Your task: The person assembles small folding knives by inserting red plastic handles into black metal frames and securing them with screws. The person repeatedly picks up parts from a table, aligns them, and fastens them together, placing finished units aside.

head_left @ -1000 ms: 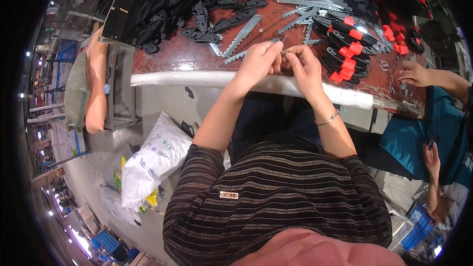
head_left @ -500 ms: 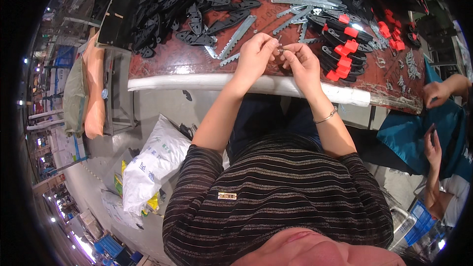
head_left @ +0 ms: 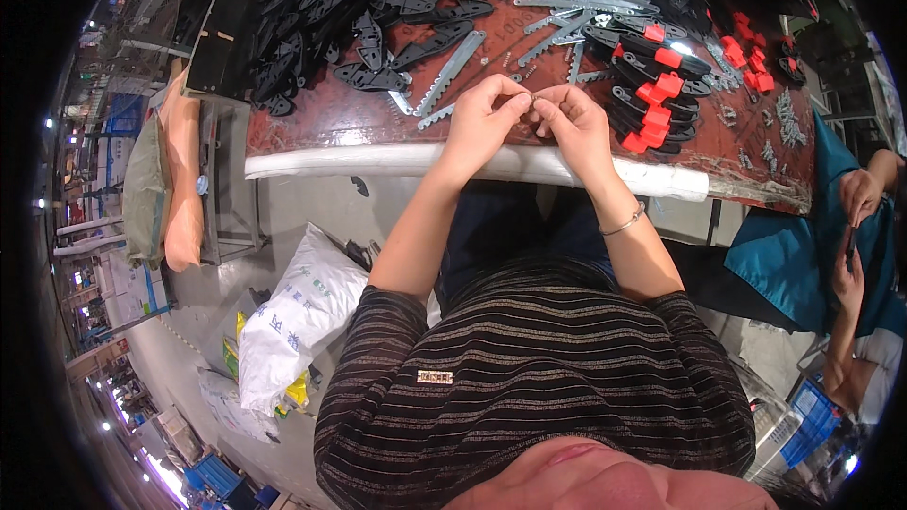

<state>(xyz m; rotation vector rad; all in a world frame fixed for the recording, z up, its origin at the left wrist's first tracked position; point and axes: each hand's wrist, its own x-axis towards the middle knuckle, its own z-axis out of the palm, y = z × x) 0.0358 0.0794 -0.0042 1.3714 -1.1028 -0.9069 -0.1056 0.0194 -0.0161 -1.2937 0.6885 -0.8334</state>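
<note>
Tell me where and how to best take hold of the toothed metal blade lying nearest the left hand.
Pinch the toothed metal blade across its flat faces near the middle, coming from above. It lies flat on the brown table, with teeth along one edge, so avoid that edge.

A reddish-brown worktop (head_left: 321,118) with a pale padded front edge (head_left: 378,161) stands over a grey concrete floor (head_left: 274,217), where a white woven sack (head_left: 298,321) lies, a metal frame (head_left: 222,184) stands to the left, and small ceiling lights (head_left: 49,123) dot the distant hall.
</note>
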